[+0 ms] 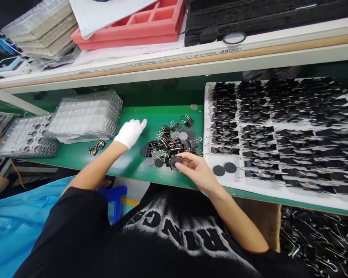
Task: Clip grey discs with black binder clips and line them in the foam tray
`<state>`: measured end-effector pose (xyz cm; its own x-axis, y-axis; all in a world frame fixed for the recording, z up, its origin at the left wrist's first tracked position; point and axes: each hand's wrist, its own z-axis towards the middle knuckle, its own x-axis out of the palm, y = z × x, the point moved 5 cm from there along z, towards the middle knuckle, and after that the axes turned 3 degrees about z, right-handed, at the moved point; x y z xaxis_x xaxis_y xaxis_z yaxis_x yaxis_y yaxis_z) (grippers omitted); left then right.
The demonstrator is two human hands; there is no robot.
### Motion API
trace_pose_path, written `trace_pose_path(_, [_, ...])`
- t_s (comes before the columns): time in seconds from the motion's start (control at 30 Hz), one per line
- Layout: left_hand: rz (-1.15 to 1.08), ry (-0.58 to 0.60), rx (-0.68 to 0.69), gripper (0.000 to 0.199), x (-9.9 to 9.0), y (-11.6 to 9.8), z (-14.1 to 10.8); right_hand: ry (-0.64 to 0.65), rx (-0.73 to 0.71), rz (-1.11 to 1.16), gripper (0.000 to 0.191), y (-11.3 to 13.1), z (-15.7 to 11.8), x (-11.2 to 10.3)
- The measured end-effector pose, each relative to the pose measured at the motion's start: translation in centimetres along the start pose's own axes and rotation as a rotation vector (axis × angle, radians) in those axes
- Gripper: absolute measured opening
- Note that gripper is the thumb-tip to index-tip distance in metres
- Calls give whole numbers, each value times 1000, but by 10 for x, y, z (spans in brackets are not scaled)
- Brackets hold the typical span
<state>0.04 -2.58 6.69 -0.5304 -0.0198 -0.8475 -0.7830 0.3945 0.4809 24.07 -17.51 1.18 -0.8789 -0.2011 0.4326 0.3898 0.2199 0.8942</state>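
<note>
My right hand (197, 170) pinches a round black disc-shaped part (174, 162) between thumb and fingers, at the front edge of a loose pile of black binder clips (174, 144). Flat grey and black discs (183, 136) lie among and around the clips. Left of the pile, my left hand (130, 133), in a white glove, is over the green bench. Nothing shows in it; one bare fingertip sticks out to the right and the other fingers are foreshortened. Two small round parts with coppery insides (96, 147) lie below and left of that hand.
Stacked clear plastic trays (81, 116) stand at the left. At the right, a white board (222, 181) bears rows of clipped parts and two black discs. A shelf edge (174, 61) crosses above the bench. A box of clips (321, 239) is lower right; a person in blue (31, 216) sits left.
</note>
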Motion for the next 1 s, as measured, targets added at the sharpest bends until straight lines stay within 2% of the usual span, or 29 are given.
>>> trace_pose_path(0.2, [-220,-140,86,45,-4,5,-1,-4,-14,29,36,0,-1,-3])
trace_pose_path(0.3, [-126,-61,35,44,4,7,3,-2,-21,48,36,-2,0,-3])
trace_pose_path(0.37, [-148,-48,23,44,10,10,6,5,-18,47,36,-5,-1,-2])
trace_pose_path(0.5, [-508,-171,84,43,10,14,6,25,-15,40,35,-9,-1,2])
trace_pose_path(0.63, [-755,-152,122,44,7,11,0,47,-75,-14,31,-3,12,12])
trace_pose_path(0.7, [-711,-178,139,43,2,6,-5,43,-105,-57,30,1,24,19])
trace_pose_path(0.77, [-540,-209,116,44,-3,2,-8,40,-106,-108,31,3,36,28])
trace_pose_path(0.83, [-348,-211,50,43,-7,2,-12,51,-101,-143,32,3,46,38])
trace_pose_path(0.9, [-294,-241,-20,39,-13,6,-19,61,-102,-123,33,3,52,46])
trace_pose_path(0.93, [-360,-286,-46,36,-17,9,-23,60,-97,-87,34,2,54,49])
trace_pose_path(1.0, [-685,-399,-69,28,-24,12,-35,41,-91,-1,39,1,56,52])
